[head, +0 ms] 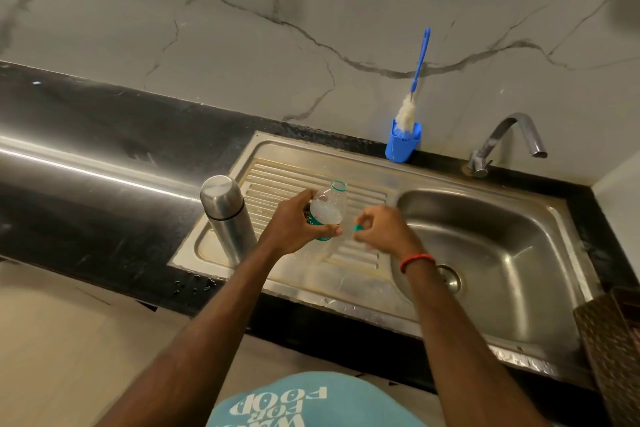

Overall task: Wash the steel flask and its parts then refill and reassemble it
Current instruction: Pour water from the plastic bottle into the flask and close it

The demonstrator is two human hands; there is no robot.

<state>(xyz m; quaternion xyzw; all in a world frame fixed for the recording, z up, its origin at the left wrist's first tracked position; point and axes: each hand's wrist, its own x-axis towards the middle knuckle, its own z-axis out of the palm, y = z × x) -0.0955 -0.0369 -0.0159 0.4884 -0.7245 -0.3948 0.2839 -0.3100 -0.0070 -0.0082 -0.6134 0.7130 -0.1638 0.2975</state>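
The steel flask (227,215) stands upright with its cap on at the left end of the sink's drainboard (360,191). My left hand (294,225) grips a clear plastic water bottle (327,208) with a teal label, tilted with its open neck pointing up and to the right. My right hand (381,229) pinches the bottle's small teal cap (358,227) just to the right of the bottle, above the drainboard.
The steel sink basin (491,253) with its drain lies to the right, under a chrome tap (509,139). A blue holder (403,142) with a blue-handled bottle brush (412,100) stands at the wall. Black counter (86,156) stretches left; a woven basket (613,347) sits at the right edge.
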